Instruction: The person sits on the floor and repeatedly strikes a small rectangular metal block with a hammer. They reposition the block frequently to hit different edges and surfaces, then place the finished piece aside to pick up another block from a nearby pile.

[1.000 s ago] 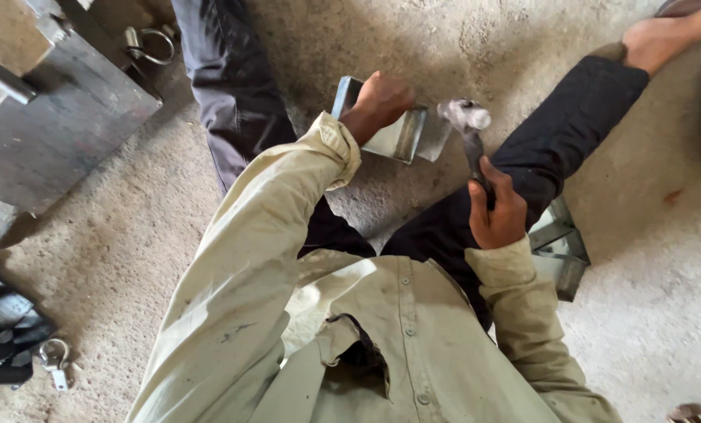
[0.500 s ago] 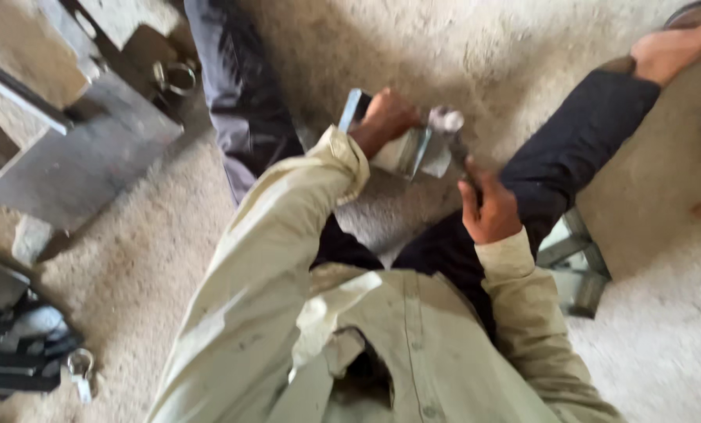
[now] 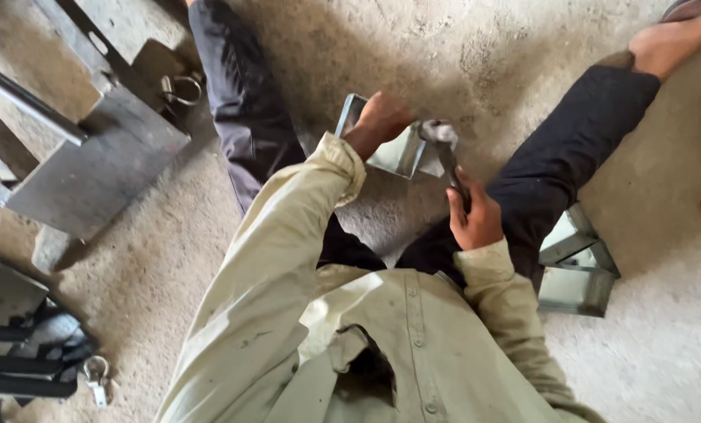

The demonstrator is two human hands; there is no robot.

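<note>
1. From my feed: person sits on the concrete floor (image 3: 170, 258), legs spread; work piece is a bent sheet-metal box (image 3: 393, 149) lying on the floor between the knees, just ahead of the torso.
2. Left hand (image 3: 378, 121) is clamped over the box's near wall, pinning it down; fingers wrap the top edge.
3. Right hand (image 3: 475, 219) is clenched round the handle of a hammer (image 3: 443, 145); its head sits at the box's right corner, touching or just off it, can't tell which.
4. Progress, my read: box is already folded into shape w/ walls standing; the corner is prob. being knocked true, so mid-job; more boxes (image 3: 577, 266) of the same kind are stacked by the right thigh, finished or waiting, can't tell.
5. Materials: box is thin grey galvanised sheet, dull shine, sharp creases, open top; hammer has a worn steel head and dark shaft.
6. Surroundings: floor rough, sandy, pitted; heavy steel plate (image 3: 92, 176) w/ bar at far left; round ring (image 3: 180, 88) beside it; small shackle (image 3: 96, 372) lower left.
</note>
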